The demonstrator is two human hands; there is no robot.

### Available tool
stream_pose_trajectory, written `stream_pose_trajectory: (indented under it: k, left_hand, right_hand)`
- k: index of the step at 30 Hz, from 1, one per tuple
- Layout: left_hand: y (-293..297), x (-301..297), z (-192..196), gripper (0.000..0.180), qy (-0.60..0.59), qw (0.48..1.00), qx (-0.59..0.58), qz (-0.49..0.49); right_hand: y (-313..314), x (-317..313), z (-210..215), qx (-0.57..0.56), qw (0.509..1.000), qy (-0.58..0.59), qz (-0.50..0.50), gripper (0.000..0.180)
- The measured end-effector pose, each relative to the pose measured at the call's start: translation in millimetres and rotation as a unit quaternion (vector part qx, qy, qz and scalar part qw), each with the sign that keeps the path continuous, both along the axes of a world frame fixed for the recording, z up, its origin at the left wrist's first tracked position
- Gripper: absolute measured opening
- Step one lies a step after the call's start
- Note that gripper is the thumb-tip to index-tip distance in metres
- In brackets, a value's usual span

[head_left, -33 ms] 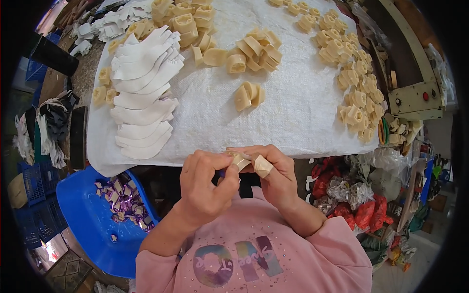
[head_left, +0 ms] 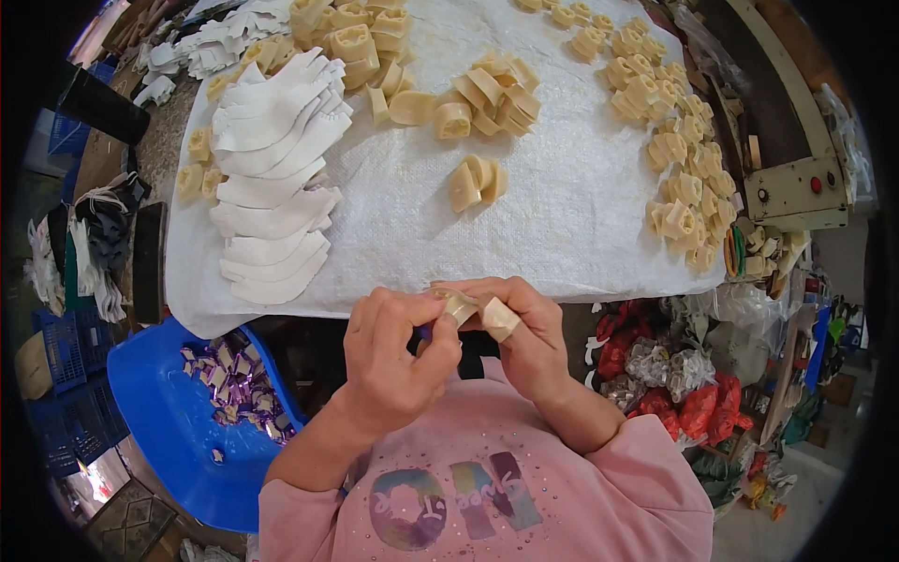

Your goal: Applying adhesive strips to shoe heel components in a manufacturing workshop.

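Note:
My left hand (head_left: 395, 351) and my right hand (head_left: 529, 337) meet just off the table's near edge, in front of my pink shirt. Both have their fingers bent and pressed round a small, glossy beige piece (head_left: 456, 307). It resembles the beige pieces on the table, but my fingers hide most of it. A pale beige wrapping (head_left: 500, 320) covers the tip of my right thumb. Past my hands, a few beige curved pieces (head_left: 478, 183) stand together on the white sheet (head_left: 393, 225). To their left, curved white flat pieces (head_left: 276, 215) lie overlapped in a long row.
Beyond stands a larger cluster of beige pieces (head_left: 492, 96); many more (head_left: 688, 187) line the right side. A blue plastic tub (head_left: 150, 393) at lower left holds small purple and beige pieces (head_left: 239, 379). Red and clear plastic bags (head_left: 688, 403) are heaped at right, below a machine arm (head_left: 796, 192).
Both hands keep their hold on the beige piece. My right thumb has shifted very slightly; the table looks the same.

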State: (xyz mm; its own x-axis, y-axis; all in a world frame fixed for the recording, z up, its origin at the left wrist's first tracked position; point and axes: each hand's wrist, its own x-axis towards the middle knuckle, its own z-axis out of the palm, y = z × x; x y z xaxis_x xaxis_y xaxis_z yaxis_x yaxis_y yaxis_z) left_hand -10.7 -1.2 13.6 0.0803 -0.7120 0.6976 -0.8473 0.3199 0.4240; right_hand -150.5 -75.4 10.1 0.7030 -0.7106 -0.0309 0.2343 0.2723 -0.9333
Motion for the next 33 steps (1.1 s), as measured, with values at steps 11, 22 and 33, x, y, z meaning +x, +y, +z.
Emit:
stream_pose_trajectory:
  k: [11,22,33]
  left_hand:
    - [3.5,5.8,-11.1,0.022,0.265,0.962,0.034,-0.049]
    - [0.8,6.0,-13.0,0.021,0.197,0.974,0.044,-0.104]
    - [-1.8,-6.9,-9.9,0.01,0.6,0.795,0.074,-0.059]
  right_hand:
    - [-38.1,2.4,3.3,-0.02,0.991,0.106,0.085,0.026]
    - [-56.4,10.7,2.8,0.023,0.971,0.124,0.205,0.036]
    - [-40.9,16.4,-8.5,-0.247,0.964,0.016,0.096,0.022]
